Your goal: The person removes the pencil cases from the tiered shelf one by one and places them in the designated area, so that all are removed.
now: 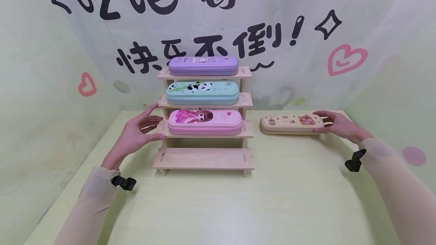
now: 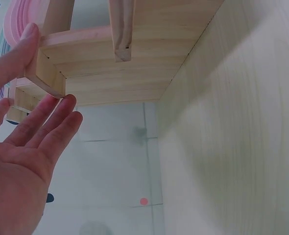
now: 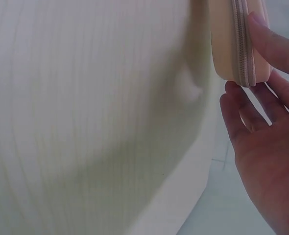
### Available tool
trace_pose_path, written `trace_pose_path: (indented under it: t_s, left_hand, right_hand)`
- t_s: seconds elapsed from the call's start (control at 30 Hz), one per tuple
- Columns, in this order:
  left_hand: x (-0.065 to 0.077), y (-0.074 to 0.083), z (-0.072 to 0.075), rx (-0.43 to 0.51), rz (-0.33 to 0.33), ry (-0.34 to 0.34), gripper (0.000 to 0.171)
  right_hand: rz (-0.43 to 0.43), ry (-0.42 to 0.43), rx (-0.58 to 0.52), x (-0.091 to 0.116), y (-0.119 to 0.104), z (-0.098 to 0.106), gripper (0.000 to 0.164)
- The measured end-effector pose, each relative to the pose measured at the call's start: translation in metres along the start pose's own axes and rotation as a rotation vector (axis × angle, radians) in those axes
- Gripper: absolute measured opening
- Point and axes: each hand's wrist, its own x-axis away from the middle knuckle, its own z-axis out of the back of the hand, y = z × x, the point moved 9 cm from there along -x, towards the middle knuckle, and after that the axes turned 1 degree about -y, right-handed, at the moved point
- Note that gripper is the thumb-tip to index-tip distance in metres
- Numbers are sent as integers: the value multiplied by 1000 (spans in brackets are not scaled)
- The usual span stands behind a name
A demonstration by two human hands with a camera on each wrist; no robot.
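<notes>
At the left end of a wooden tiered stand point(image 1: 203, 158), my left hand point(image 1: 134, 131) touches a shelf end, its thumb at the front edge and its fingers spread behind. On that shelf lies a pink zipped pencil case point(image 1: 206, 122) with a doll picture. My right hand point(image 1: 335, 126) grips the right end of a beige pencil case point(image 1: 289, 124), thumb in front, fingers behind; its zipper point(image 3: 242, 44) shows in the right wrist view. Whether this case touches the table is unclear.
Higher on the stand lie a mint panda pencil case point(image 1: 203, 93) and, on top, a purple pencil case point(image 1: 203, 66). The stand is on a pale wood-grain table point(image 1: 218, 207). A printed cloth point(image 1: 293, 75) hangs behind, with light walls at both sides.
</notes>
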Motion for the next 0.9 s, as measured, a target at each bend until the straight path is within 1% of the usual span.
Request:
trace_pose_path:
  t_s: [0.23,0.4,0.9]
  left_hand:
    - [0,-1,-1,13,5,-3,106]
    - [0,0,0,0,9,-1,107]
    - [-1,-1,0,11,7,-4,107]
  right_hand:
    - [-9,5,2,-2,11,-3,81]
    - [-8,8,0,-4,11,-3,81]
    - [-23,6,-10,-6,16,-6,83]
